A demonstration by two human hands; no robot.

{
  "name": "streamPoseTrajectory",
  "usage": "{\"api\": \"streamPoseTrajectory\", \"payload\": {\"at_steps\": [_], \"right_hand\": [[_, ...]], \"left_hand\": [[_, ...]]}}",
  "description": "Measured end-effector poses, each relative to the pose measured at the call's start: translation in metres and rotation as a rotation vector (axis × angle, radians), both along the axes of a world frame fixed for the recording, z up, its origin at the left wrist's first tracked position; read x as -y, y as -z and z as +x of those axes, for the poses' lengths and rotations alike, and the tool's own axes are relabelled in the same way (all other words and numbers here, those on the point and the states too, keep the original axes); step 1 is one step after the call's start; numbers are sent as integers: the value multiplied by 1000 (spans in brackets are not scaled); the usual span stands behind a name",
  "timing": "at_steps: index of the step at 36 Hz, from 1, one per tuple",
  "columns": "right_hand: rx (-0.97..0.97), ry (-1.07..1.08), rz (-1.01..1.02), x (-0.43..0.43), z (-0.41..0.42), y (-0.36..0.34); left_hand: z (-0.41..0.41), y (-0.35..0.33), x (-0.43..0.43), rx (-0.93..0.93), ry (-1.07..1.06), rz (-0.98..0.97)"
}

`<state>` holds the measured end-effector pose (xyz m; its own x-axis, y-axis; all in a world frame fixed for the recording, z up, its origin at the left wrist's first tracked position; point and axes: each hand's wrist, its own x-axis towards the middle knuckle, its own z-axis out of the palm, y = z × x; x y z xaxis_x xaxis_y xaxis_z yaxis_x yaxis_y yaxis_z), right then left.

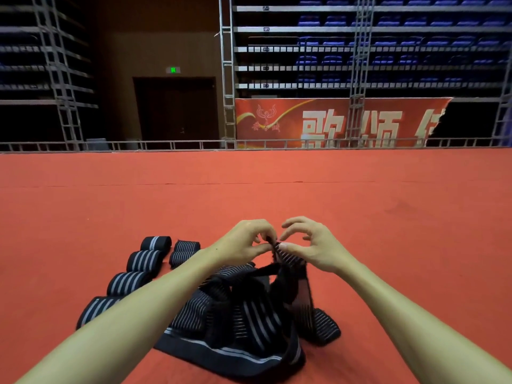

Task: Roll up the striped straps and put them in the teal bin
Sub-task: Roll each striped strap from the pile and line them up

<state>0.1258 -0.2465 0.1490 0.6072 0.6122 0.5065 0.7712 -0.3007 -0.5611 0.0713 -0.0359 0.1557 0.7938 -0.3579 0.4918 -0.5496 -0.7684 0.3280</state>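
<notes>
Left hand (241, 243) and right hand (314, 246) pinch a black white-striped elastic strap (291, 262) by its end, seemingly starting the roll; next, wind tightly

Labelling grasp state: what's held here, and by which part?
Both the left hand and right hand pinch one striped strap at its upper end; the rest hangs down to the loose pile.
</notes>
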Motion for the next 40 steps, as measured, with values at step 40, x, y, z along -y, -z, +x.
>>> {"api": "streamPoseTrajectory", "payload": {"at_steps": [40], "right_hand": [[20, 373, 211, -9, 0, -14]], "left_hand": [[-10, -4, -1, -100, -94, -169]]}}
